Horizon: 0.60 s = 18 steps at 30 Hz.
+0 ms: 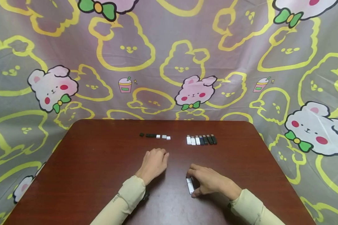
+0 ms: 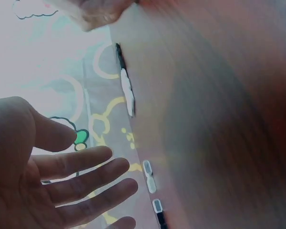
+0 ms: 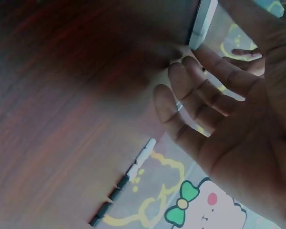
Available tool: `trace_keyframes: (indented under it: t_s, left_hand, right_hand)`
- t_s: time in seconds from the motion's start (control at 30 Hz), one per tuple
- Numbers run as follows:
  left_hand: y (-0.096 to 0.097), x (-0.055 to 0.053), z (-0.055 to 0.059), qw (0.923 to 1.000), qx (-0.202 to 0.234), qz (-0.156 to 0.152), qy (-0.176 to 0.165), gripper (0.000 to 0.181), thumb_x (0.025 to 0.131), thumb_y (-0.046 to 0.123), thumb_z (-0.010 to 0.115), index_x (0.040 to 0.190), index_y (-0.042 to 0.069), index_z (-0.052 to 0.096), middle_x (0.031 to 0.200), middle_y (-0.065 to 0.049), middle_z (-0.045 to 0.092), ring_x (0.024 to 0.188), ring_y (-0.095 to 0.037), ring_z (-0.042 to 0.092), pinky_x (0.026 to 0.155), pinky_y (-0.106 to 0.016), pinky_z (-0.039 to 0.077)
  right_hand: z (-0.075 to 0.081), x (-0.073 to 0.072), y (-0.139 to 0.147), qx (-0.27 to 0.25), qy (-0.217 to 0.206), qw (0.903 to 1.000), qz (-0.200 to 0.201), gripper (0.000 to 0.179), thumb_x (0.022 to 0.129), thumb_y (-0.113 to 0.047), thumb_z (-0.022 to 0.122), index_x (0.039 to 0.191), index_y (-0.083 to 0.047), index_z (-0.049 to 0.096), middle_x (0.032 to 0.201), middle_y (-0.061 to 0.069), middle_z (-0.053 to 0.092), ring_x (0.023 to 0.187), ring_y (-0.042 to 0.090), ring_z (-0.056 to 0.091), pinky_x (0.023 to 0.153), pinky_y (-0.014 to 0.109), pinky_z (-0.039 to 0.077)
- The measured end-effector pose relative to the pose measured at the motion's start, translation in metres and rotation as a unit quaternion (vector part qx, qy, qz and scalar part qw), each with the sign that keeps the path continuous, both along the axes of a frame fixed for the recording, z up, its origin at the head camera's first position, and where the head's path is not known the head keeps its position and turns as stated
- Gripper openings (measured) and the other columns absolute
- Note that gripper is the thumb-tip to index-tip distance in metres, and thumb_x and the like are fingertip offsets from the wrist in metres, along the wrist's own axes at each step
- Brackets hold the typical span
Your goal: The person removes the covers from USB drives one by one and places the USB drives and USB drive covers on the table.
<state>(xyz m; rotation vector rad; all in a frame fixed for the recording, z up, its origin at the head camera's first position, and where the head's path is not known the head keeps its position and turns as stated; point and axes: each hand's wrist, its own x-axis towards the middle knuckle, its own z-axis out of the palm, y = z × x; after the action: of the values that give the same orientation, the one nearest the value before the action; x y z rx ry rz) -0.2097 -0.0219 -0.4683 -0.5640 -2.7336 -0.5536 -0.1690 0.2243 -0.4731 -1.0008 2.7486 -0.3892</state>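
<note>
My right hand [image 1: 209,181] holds a white USB stick [image 1: 190,186] between thumb and fingers, close over the near middle of the table. It has a dark edge, and in the right wrist view the stick [image 3: 206,21] reaches the top of the picture. The other fingers [image 3: 168,102] are loosely bent. My left hand [image 1: 154,164] is over the table left of it, fingers apart with nothing in them in the left wrist view. Beyond the hands, several USB sticks [image 1: 197,140], white to black, stand in a row at right, metal plugs pointing away.
Left of that row lies a line of small caps, black ones [image 1: 151,135] and white ones [image 1: 164,137], with a single black cap [image 1: 141,134] at its left end. The brown table [image 1: 101,175] ends at a printed curtain [image 1: 146,103].
</note>
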Motion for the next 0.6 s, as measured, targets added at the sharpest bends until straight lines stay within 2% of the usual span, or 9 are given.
trace_keyframes:
  t_s: [0.17, 0.33, 0.47, 0.6]
  left_hand:
    - [-0.002, 0.008, 0.001, 0.9997, 0.014, -0.021, -0.002, 0.024, 0.099, 0.021, 0.062, 0.079, 0.012, 0.070, 0.071, 0.000, 0.068, 0.067, -0.019, 0.066, 0.062, -0.036, 0.051]
    - [-0.003, 0.010, 0.004, 0.9989, 0.027, -0.036, -0.015, 0.029, 0.100, 0.018, 0.061, 0.071, 0.015, 0.062, 0.062, 0.004, 0.057, 0.059, -0.013, 0.057, 0.059, -0.032, 0.047]
    - [-0.001, 0.011, 0.009, 0.9965, 0.058, -0.050, -0.034, 0.021, 0.100, 0.020, 0.061, 0.082, 0.014, 0.070, 0.067, 0.005, 0.062, 0.059, -0.009, 0.053, 0.060, -0.030, 0.048]
    - [0.002, 0.014, 0.018, 0.9944, 0.082, -0.058, -0.033, 0.017, 0.100, 0.023, 0.061, 0.096, 0.012, 0.074, 0.076, 0.003, 0.071, 0.061, -0.008, 0.055, 0.062, -0.029, 0.050]
  right_hand:
    - [-0.003, -0.001, 0.001, -0.008, 0.030, 0.9995, 0.008, 0.049, 0.077, -0.040, 0.086, 0.113, -0.015, 0.066, 0.104, -0.008, 0.058, 0.083, 0.003, 0.053, 0.072, 0.027, 0.051]
    - [0.004, -0.004, 0.005, -0.055, 0.059, 0.9966, 0.018, 0.048, 0.085, -0.036, 0.081, 0.120, -0.008, 0.063, 0.109, -0.002, 0.056, 0.081, 0.004, 0.053, 0.072, 0.024, 0.052]
    - [0.019, -0.010, 0.007, -0.080, 0.083, 0.9933, 0.009, 0.051, 0.089, -0.030, 0.079, 0.128, -0.004, 0.059, 0.116, 0.002, 0.054, 0.079, 0.004, 0.050, 0.071, 0.022, 0.051]
    - [0.034, -0.015, 0.007, -0.083, 0.107, 0.9908, 0.005, 0.051, 0.090, -0.026, 0.078, 0.131, -0.004, 0.056, 0.121, 0.003, 0.052, 0.079, 0.005, 0.052, 0.072, 0.022, 0.051]
